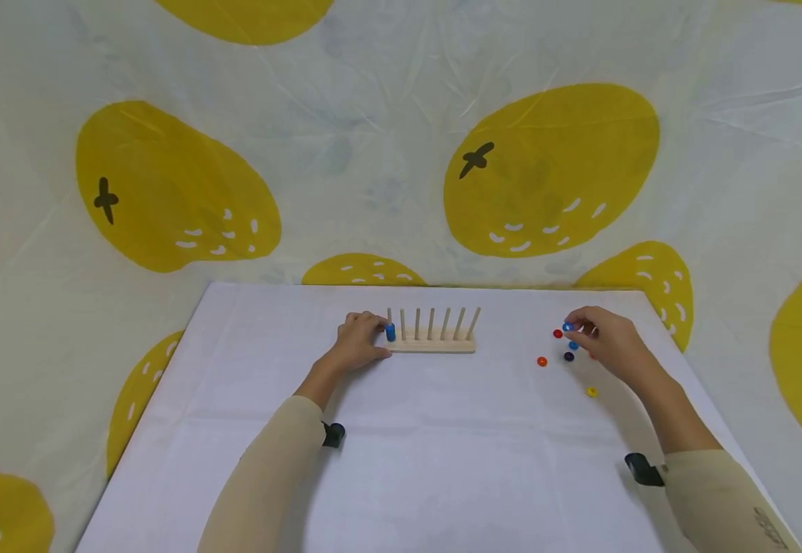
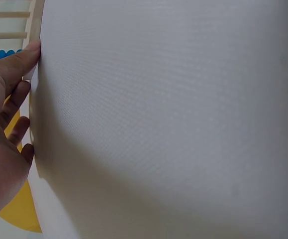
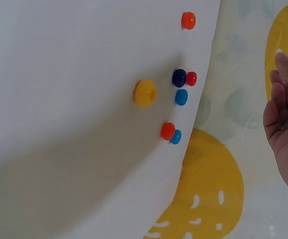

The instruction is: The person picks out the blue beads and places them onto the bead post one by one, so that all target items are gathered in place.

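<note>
A wooden peg rack (image 1: 435, 347) with a row of upright pegs stands near the back of the table. Several blue beads (image 1: 390, 332) are stacked on its leftmost peg. My left hand (image 1: 358, 342) holds the rack's left end, thumb at the front edge of the base. In the left wrist view, that thumb (image 2: 27, 55) lies against the wooden base (image 2: 34, 22). At the right, my right hand (image 1: 604, 338) pinches a blue bead (image 1: 568, 326) between thumb and fingertips, raised over the loose beads. The right wrist view does not show this bead.
Loose beads lie under and around the right hand: red (image 1: 557, 334), blue (image 1: 574, 346), dark blue (image 1: 569, 356), orange (image 1: 542, 361) and yellow (image 1: 591, 392). A white cloth (image 1: 442, 461) covers the table. Behind it hangs a fruit-patterned curtain (image 1: 387, 153).
</note>
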Available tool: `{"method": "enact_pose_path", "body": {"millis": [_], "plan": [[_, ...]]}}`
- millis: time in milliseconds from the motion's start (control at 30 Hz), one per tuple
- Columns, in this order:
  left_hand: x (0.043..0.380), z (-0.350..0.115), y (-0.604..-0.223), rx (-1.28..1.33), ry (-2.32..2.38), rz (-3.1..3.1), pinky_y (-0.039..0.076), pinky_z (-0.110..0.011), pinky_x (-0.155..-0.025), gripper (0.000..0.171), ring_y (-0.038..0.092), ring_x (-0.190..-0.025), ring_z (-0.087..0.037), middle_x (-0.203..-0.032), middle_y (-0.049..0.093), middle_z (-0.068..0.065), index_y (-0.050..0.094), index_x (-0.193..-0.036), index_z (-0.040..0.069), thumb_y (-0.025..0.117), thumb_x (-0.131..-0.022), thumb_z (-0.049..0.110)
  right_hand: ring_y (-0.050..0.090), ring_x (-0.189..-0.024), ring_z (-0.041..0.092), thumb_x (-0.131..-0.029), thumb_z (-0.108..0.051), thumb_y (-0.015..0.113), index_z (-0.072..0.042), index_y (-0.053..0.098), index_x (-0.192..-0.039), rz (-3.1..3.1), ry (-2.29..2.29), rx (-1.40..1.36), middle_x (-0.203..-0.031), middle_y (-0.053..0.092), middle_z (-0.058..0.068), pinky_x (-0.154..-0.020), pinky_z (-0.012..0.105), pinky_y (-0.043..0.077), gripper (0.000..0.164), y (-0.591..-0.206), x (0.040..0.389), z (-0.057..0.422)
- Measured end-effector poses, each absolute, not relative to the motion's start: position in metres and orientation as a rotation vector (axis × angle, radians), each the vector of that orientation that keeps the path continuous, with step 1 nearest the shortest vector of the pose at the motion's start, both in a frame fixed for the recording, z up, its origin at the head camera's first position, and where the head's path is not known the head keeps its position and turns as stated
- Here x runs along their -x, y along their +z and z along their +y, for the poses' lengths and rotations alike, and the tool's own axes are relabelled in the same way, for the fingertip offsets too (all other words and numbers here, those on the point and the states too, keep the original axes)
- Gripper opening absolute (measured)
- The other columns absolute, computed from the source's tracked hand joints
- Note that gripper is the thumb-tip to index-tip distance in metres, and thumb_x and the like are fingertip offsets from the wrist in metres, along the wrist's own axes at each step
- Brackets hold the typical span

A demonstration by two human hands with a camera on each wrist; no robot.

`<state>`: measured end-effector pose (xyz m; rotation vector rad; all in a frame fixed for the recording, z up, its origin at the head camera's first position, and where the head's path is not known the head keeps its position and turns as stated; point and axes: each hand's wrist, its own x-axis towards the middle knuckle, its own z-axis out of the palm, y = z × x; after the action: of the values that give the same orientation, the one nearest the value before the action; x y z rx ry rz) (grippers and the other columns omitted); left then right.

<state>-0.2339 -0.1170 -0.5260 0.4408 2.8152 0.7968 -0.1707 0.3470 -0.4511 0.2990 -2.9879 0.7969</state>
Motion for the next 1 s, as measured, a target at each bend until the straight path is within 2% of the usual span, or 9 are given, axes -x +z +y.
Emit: {"method": "enact_pose_path", "body": {"millis": [267, 433, 567, 1000], "plan": [[0.234, -0.118, -0.526, -0.424, 0.790, 2.802, 0.031, -0.056, -0.115, 0.059, 0.039, -0.142, -0.034, -0.137, 0.062, -0.006, 0.063, -0.139, 0.012, 0.085, -0.087, 0.030, 0.060, -0.087, 0.023, -0.093, -0.013, 0.077, -0.005, 0.070, -0.114, -2.929, 0.761, -0.436, -0.096, 0.070, 0.006, -0.071, 0.020, 0.051, 0.023, -0.443, 0.183, 0.319], [0.235, -0.118, -0.529, -0.431, 0.784, 2.808, 0.031, -0.056, -0.116, 0.059, 0.038, -0.142, -0.034, -0.137, 0.061, -0.006, 0.063, -0.138, 0.013, 0.085, -0.087, 0.031, 0.062, -0.088, 0.022, -0.095, -0.014, 0.076, -0.008, 0.072, -0.112, -2.897, 0.772, -0.498, -0.097, 0.070, 0.004, -0.076, 0.030, 0.054, 0.019, -0.436, 0.190, 0.299], [0.236, -0.118, -0.530, -0.431, 0.786, 2.811, 0.031, -0.056, -0.116, 0.059, 0.038, -0.142, -0.034, -0.138, 0.061, -0.006, 0.063, -0.138, 0.013, 0.085, -0.086, 0.031, 0.062, -0.087, 0.021, -0.094, -0.013, 0.076, -0.008, 0.072, -0.109, -2.845, 0.767, -0.572, -0.097, 0.071, 0.004, -0.078, 0.038, 0.055, 0.016, -0.430, 0.198, 0.283], [0.233, -0.115, -0.523, -0.419, 0.757, 2.812, 0.032, -0.056, -0.115, 0.059, 0.039, -0.141, -0.033, -0.136, 0.062, -0.006, 0.063, -0.138, 0.012, 0.086, -0.086, 0.031, 0.064, -0.089, 0.021, -0.094, -0.013, 0.076, -0.007, 0.073, -0.112, -2.777, 0.880, -0.736, -0.103, 0.072, 0.007, -0.080, 0.042, 0.055, 0.019, -0.417, 0.216, 0.228]]}}
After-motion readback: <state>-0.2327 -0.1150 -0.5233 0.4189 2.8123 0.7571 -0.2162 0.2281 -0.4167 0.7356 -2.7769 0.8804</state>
